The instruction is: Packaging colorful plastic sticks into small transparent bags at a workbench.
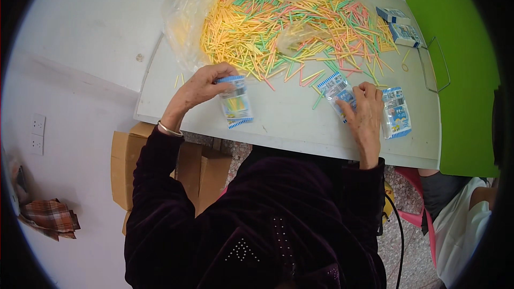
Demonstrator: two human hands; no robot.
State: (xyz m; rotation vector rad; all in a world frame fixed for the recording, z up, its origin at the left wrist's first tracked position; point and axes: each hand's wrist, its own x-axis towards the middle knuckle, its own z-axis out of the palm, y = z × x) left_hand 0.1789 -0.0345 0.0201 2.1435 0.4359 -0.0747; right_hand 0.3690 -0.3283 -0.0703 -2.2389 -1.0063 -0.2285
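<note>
Left hand pinches filled packet by striped top, over worktop; right hand at second packet, grip unclear. Packets likely light, soft, slippery; sticks probably brittle: end seal safest hold.

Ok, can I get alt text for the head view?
The left hand holds a stick-filled, blue-trimmed packet over a white table; the right hand touches a second packet, with a third packet beside it. Beyond the hands, thin yellow, pink and green sticks spill from an open plastic bag.
</note>
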